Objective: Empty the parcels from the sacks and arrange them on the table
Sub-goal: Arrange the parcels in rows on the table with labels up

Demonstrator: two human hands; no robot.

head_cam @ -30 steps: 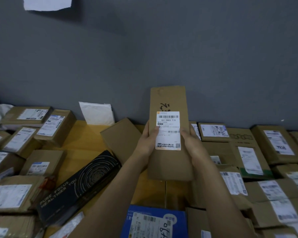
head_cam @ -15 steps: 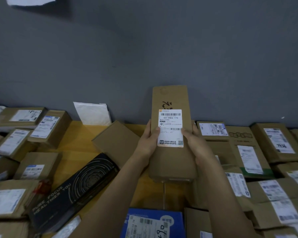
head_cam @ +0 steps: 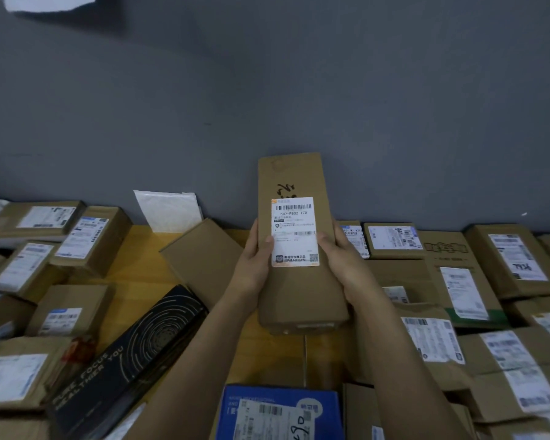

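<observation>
Nearest the lens: a blue box with a white shipping label, and to its left a long black box printed with concentric rings, lying at a slant.
Forearms: both bare, reaching forward from the bottom edge and converging at centre frame.
Left grip: clasped on the left edge of the tall parcel, thumb laid on the front face at the label's edge, fingers wrapped out of sight behind.
Right grip: mirrors it on the right edge, thumb on the front, fingers hidden behind.
Tall parcel: brown cardboard, held upright between the two hands, label and a black scrawl facing the camera; its lower end hangs over bare tabletop, contact not discernible.
Flanks: labelled brown parcels crowd the left side and pack the right side edge to edge.
Just behind the left wrist: a plain brown box, tilted.
Farther back: a white padded envelope leaning on the grey wall.
Top left: a white sheet on that wall.
</observation>
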